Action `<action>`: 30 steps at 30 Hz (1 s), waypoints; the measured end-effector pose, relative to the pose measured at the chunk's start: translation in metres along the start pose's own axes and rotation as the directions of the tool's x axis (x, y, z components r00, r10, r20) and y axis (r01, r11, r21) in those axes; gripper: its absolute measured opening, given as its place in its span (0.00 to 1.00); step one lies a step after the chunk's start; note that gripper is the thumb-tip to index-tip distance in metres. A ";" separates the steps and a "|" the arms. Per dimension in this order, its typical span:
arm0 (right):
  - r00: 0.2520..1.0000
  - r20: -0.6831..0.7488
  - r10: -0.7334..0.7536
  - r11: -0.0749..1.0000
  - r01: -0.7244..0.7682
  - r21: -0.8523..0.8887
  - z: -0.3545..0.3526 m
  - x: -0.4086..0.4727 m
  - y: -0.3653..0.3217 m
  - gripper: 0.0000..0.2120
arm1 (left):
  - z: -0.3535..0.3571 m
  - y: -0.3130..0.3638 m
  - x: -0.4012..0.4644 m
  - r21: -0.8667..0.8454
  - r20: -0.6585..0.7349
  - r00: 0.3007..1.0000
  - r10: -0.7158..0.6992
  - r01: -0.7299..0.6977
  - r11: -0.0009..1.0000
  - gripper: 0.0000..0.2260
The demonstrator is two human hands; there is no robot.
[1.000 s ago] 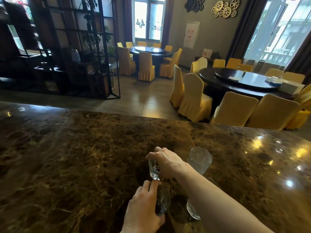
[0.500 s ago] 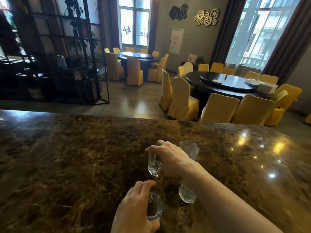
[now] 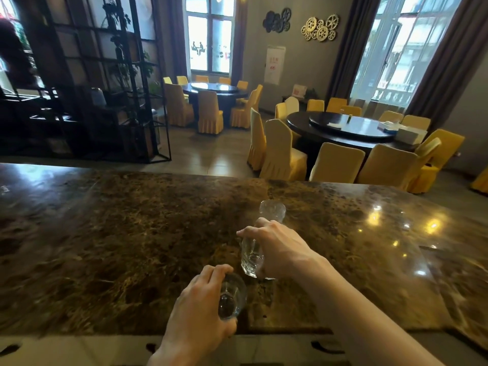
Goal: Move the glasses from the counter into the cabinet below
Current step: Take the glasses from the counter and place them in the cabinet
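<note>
My left hand is wrapped around a small clear glass just above the near edge of the brown marble counter. My right hand grips another small clear glass, tilted and held a little above the counter. The rim of a taller clear glass shows behind my right hand. Its lower part is hidden, and I cannot tell whether the hand touches it. Below the counter's front edge a pale cabinet front with dark handle slots is visible.
Beyond the counter's far edge lies a dining room with round dark tables and yellow-covered chairs. A black metal shelf unit stands at the left. Bright reflections mark the counter at the right.
Both hands have drawn back toward me with their glasses. The view has tipped down, and the counter's near edge and the cabinet front now show.
</note>
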State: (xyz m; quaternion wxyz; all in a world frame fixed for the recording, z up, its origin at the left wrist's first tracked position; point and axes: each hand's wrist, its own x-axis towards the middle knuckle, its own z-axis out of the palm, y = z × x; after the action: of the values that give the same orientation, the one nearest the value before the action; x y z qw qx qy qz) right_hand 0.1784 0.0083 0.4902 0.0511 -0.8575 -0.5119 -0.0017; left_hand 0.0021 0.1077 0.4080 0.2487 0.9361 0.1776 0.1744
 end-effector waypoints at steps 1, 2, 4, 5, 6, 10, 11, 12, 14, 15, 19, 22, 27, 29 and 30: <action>1.000 0.000 0.005 1.000 -0.005 -0.003 -0.001 -0.012 0.005 0.44 | 0.002 0.008 -0.005 0.017 -0.004 1.000 -0.004 0.004 1.000 0.38; 1.000 0.001 0.013 1.000 -0.013 -0.001 -0.002 -0.024 0.010 0.44 | 0.004 0.017 -0.009 0.031 -0.003 1.000 -0.008 0.008 0.999 0.38; 0.999 0.009 0.034 0.999 -0.035 0.012 -0.005 -0.050 0.022 0.43 | 0.010 0.033 -0.018 0.058 0.013 1.000 -0.010 0.009 0.998 0.39; 0.999 0.017 0.045 0.999 -0.046 0.014 -0.006 -0.066 0.029 0.42 | 0.015 0.044 -0.024 0.069 0.022 1.000 -0.011 0.009 0.998 0.39; 0.998 0.021 0.052 0.999 -0.053 0.014 -0.007 -0.078 0.033 0.41 | 0.017 0.049 -0.030 0.075 0.028 0.999 -0.015 0.013 0.997 0.39; 0.997 0.030 0.074 0.997 -0.074 0.014 -0.007 -0.137 0.054 0.37 | 0.031 0.080 -0.051 0.091 0.043 0.998 -0.039 0.035 0.995 0.38; 0.997 0.034 0.075 0.997 -0.076 0.014 -0.005 -0.151 0.057 0.38 | 0.034 0.087 -0.056 0.078 0.042 0.998 -0.051 0.047 0.996 0.38; 0.996 0.040 0.075 0.997 -0.076 0.013 -0.002 -0.163 0.059 0.39 | 0.037 0.092 -0.061 0.068 0.040 0.997 -0.059 0.056 0.996 0.37; 0.996 0.060 0.073 0.997 -0.074 0.018 0.007 -0.184 0.060 0.40 | 0.043 0.099 -0.072 0.061 0.055 0.996 -0.072 0.069 0.996 0.37; 0.995 0.070 0.074 0.997 -0.076 0.024 0.013 -0.192 0.059 0.40 | 0.045 0.102 -0.077 0.059 0.067 0.995 -0.076 0.072 0.996 0.38; 0.989 0.127 0.073 0.996 -0.078 0.037 0.041 -0.215 0.050 0.40 | 0.053 0.100 -0.093 0.041 0.101 0.992 -0.075 0.072 0.997 0.38; 0.983 0.165 0.084 0.995 -0.093 0.046 0.066 -0.221 0.041 0.38 | 0.060 0.088 -0.103 0.028 0.133 0.988 -0.074 0.071 0.997 0.37; 0.972 0.216 0.091 0.991 -0.111 0.080 0.117 -0.217 0.024 0.36 | 0.078 0.053 -0.119 0.016 0.167 0.980 -0.108 0.107 0.994 0.37; 0.970 0.224 0.094 0.989 -0.116 0.091 0.141 -0.213 0.018 0.35 | 0.091 0.035 -0.125 0.006 0.182 0.975 -0.130 0.131 0.991 0.38; 0.969 0.228 0.099 0.988 -0.124 0.097 0.154 -0.211 0.015 0.35 | 0.100 0.026 -0.129 0.000 0.190 0.972 -0.141 0.144 0.990 0.39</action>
State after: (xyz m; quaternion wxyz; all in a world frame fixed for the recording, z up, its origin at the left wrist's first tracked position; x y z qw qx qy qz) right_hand 0.0836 -0.1702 0.3240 0.0408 -0.8756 -0.4646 0.1256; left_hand -0.0632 -0.0078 0.3098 0.2828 0.9315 0.2186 0.0675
